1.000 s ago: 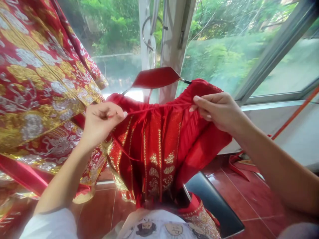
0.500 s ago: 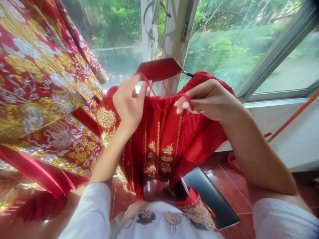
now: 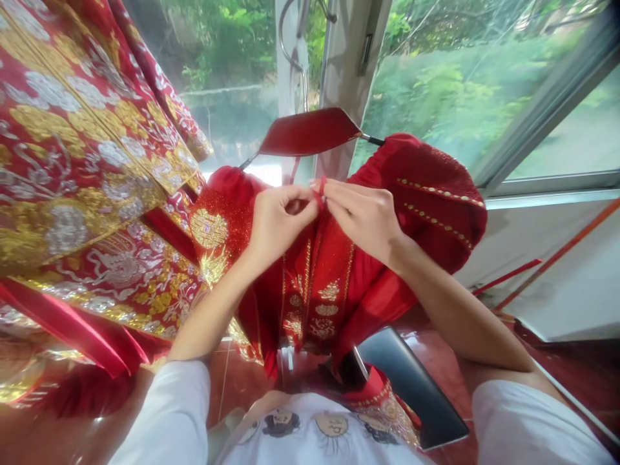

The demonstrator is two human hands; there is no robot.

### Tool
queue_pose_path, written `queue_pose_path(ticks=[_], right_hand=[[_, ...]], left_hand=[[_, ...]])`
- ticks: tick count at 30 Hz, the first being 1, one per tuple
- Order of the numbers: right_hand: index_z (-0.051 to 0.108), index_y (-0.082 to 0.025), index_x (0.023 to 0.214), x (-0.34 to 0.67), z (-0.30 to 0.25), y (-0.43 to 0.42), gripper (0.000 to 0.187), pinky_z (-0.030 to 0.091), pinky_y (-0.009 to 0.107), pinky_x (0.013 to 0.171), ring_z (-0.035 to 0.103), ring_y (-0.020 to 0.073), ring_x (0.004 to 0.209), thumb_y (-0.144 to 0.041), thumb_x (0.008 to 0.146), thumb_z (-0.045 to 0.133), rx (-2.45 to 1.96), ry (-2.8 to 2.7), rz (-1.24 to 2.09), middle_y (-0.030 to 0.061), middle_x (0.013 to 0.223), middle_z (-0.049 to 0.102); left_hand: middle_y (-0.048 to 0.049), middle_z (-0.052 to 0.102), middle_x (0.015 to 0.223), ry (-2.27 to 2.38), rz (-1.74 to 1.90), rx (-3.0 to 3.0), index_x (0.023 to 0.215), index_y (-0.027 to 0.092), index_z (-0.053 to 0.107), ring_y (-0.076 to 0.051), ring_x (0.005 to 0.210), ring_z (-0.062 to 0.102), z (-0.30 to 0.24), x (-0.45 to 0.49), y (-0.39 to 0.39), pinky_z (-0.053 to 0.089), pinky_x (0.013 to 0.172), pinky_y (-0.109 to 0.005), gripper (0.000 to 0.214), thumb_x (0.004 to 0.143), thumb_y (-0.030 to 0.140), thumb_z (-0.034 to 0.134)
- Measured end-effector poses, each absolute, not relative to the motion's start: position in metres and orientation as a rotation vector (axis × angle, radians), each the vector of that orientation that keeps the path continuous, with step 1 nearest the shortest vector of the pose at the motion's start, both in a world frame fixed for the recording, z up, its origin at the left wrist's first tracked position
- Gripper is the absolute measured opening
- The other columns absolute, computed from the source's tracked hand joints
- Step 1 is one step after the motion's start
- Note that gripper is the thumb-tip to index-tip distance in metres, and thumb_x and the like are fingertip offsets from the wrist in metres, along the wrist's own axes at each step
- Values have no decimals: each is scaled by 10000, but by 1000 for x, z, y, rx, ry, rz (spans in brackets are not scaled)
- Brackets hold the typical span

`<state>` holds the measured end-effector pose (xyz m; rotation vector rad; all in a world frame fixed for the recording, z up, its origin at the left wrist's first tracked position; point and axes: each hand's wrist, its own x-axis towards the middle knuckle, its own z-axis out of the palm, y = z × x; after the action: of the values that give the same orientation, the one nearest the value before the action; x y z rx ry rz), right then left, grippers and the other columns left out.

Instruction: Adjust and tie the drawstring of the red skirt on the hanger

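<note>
A red garment (image 3: 329, 278) with gold embroidery and beaded trim hangs in front of me on a hanger (image 3: 310, 134) that has a wide red top piece. At the middle of its neckline, my left hand (image 3: 281, 219) pinches a thin red cord (image 3: 320, 188) between thumb and fingertips. Meeting it there, my right hand (image 3: 365, 216) is closed on the same cord from the other side. The fingertips of both hands nearly touch, and they partly hide the cord where it crosses.
Left of me hangs a red cloth (image 3: 87, 148) thick with gold and silver embroidery. Behind the hanger stand window panes (image 3: 450, 97) and their frame. A dark flat panel (image 3: 411, 387) lies below, over the red tiled floor (image 3: 220, 378). An orange pole (image 3: 557, 258) leans at right.
My right hand has moved left to meet my left hand, which shifted right and a little down. The cord, stretched between them before, is now bunched at their fingertips.
</note>
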<state>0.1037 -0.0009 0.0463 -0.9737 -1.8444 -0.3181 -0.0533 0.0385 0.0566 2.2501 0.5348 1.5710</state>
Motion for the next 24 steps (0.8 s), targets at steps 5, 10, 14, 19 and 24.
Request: queue_pose_path(ticks=[5, 10, 14, 19, 24], right_hand=[[719, -207, 885, 112, 52, -1, 279, 542, 293, 854, 667, 153, 886, -190, 909, 441, -1012, -1954, -309, 20, 939, 704], [739, -254, 839, 119, 50, 2, 238, 543, 325, 916, 674, 163, 953, -215, 880, 507, -963, -1980, -195, -16, 903, 706], [752, -259, 821, 122, 45, 5, 228, 547, 370, 926, 681, 184, 971, -242, 875, 531, -969, -1904, -185, -7, 882, 715], [739, -260, 783, 123, 49, 6, 234, 550, 359, 900, 683, 178, 946, -268, 879, 526, -938, -2006, -150, -1, 898, 723], [660, -229, 693, 119, 51, -7, 157, 540, 313, 756, 659, 174, 841, -251, 814, 561, -981, -1937, -242, 44, 877, 715]], left_hand=[[47, 408, 528, 697, 1729, 2422, 588, 171, 477, -78, 507, 341, 43, -47, 35, 250, 513, -240, 199, 758, 170, 581], [13, 484, 632, 822, 1647, 2804, 673, 175, 485, -108, 585, 421, 40, -49, 29, 276, 523, -248, 108, 753, 162, 556], [-30, 549, 799, 877, 1681, 2847, 798, 173, 549, -133, 688, 493, 37, -51, 24, 343, 541, -242, 45, 781, 133, 540], [-88, 532, 1186, 814, 1606, 2867, 879, 179, 548, -176, 918, 560, 36, -54, 22, 418, 579, -235, 108, 792, 117, 561], [-102, 524, 1214, 884, 1602, 2841, 842, 170, 519, -168, 880, 563, 38, -59, 20, 395, 541, -231, 70, 802, 128, 559]])
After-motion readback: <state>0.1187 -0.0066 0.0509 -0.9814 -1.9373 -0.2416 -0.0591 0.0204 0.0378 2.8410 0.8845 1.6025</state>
